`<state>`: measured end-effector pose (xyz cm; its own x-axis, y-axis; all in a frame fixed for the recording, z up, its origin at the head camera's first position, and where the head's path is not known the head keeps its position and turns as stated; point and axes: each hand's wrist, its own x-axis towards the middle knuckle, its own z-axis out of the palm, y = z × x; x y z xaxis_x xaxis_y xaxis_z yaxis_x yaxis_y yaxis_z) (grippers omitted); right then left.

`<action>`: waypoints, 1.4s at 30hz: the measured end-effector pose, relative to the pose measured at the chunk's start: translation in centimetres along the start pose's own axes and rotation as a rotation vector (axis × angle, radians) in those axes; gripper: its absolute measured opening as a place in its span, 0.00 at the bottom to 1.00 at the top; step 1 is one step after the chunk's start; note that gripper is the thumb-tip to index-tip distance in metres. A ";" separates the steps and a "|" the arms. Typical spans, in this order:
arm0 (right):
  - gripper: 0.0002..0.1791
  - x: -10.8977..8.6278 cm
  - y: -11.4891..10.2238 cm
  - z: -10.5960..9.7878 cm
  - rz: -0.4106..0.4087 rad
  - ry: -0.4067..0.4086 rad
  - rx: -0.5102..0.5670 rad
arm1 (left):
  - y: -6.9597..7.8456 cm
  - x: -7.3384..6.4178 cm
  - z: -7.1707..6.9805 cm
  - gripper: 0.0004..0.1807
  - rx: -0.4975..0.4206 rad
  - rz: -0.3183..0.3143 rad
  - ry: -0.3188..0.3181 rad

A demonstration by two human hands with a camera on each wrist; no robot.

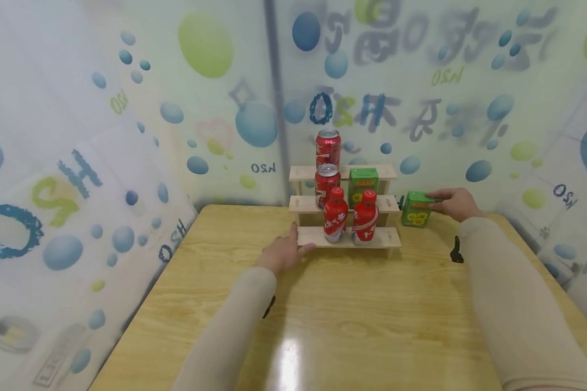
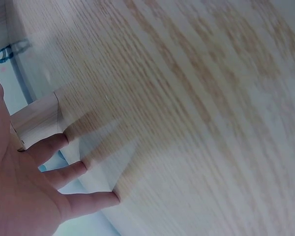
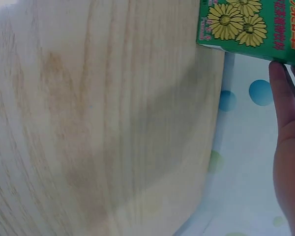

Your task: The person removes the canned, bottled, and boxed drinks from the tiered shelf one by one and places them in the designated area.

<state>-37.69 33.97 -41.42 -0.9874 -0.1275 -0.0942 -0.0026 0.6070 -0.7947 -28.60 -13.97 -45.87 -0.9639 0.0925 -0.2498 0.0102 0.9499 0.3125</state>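
Observation:
My right hand (image 1: 454,204) pinches a green drink carton (image 1: 417,209) by its right side, to the right of a three-step wooden rack (image 1: 313,237). Yellow flowers on that carton (image 3: 241,24) show close up in the right wrist view, with the fingers at its edge. At the left end of the rack's bottom step is my left hand (image 1: 282,253), its thumb by the front edge. Its fingers (image 2: 91,202) are spread, with the tips on the tabletop, in the left wrist view.
Two red bottles (image 1: 336,217) stand on the bottom step. The middle step bears a red can (image 1: 326,187) and another green carton (image 1: 363,184). A second red can (image 1: 328,146) is on the top step. A patterned curtain (image 1: 215,108) hangs behind the wooden table (image 1: 352,315).

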 end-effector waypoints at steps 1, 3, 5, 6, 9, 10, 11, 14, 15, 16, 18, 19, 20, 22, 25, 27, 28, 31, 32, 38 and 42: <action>0.31 0.0 0.1 -0.2 -0.006 0.007 -0.022 | 0.1 0.1 0.1 0.59 0.003 0.004 -0.001; 0.32 0.0 0.0 -0.5 -0.013 0.013 -0.080 | 0.1 0.2 0.1 0.59 -0.002 0.013 -0.006; 0.32 0.1 -0.6 -0.8 -0.020 0.014 -0.120 | 0.0 0.3 0.1 0.60 -0.001 0.014 -0.010; 0.32 0.1 -1.2 -1.0 -0.026 0.015 -0.139 | -0.1 0.3 0.1 0.60 0.000 0.011 -0.009; 0.33 0.4 -3.5 -1.7 -0.039 0.015 -0.151 | -0.4 0.2 -0.2 0.59 0.001 -0.007 0.001; 0.32 0.5 -4.3 -2.0 -0.044 0.014 -0.153 | -0.5 0.2 -0.4 0.59 0.003 -0.011 0.004; 0.32 0.6 -5.2 -2.3 -0.047 0.012 -0.151 | -0.5 0.2 -0.5 0.59 0.000 -0.013 0.005; 0.31 0.6 -7.3 -3.3 -0.060 0.012 -0.149 | -0.5 0.1 -0.6 0.59 -0.017 -0.004 -0.006; 0.31 0.5 -7.9 -3.6 -0.063 0.013 -0.147 | -0.5 0.2 -0.6 0.59 -0.022 0.000 -0.013; 0.31 0.5 -8.5 -3.8 -0.063 0.016 -0.151 | -0.5 0.2 -0.6 0.59 -0.027 0.002 -0.020; 0.32 0.4 -9.7 -4.1 -0.068 0.021 -0.155 | -0.5 0.2 -0.5 0.59 -0.036 0.006 -0.031; 0.32 0.4 -10.3 -4.2 -0.074 0.028 -0.152 | -0.4 0.2 -0.5 0.59 -0.042 0.006 -0.034; 0.33 0.3 -10.9 -4.3 -0.078 0.035 -0.159 | -0.4 0.3 -0.4 0.59 -0.046 0.005 -0.035; 0.34 0.4 -12.3 -4.4 -0.094 0.048 -0.176 | -0.4 0.3 -0.4 0.59 -0.055 0.005 -0.036; 0.35 0.7 -14.4 -4.6 -0.121 0.062 -0.209 | -0.3 0.4 -0.4 0.59 -0.059 -0.003 -0.033; 0.36 0.9 -15.7 -4.7 -0.129 0.060 -0.223 | -0.3 0.5 -0.3 0.59 -0.053 -0.006 -0.034; 0.36 1.0 -16.4 -4.8 -0.132 0.059 -0.228 | -0.3 0.5 -0.3 0.59 -0.049 -0.008 -0.035; 0.37 1.3 -18.6 -4.8 -0.141 0.053 -0.233 | -0.2 0.6 -0.3 0.59 -0.045 -0.006 -0.035; 0.38 1.3 -19.3 -4.8 -0.143 0.050 -0.254 | -0.2 0.6 -0.3 0.59 -0.043 -0.004 -0.033; 0.41 1.3 -23.2 -3.9 -0.156 0.038 -0.308 | -0.2 0.5 -0.1 0.59 -0.054 -0.006 -0.009; 0.42 2.1 -24.7 -2.8 -0.156 0.028 -0.276 | -0.4 0.5 0.3 0.60 -0.068 -0.022 -0.009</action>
<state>-40.12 20.91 -20.26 -0.9757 -0.2165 0.0351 -0.1932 0.7723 -0.6052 -29.03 -14.19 -46.40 -0.9613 0.0749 -0.2652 -0.0291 0.9294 0.3680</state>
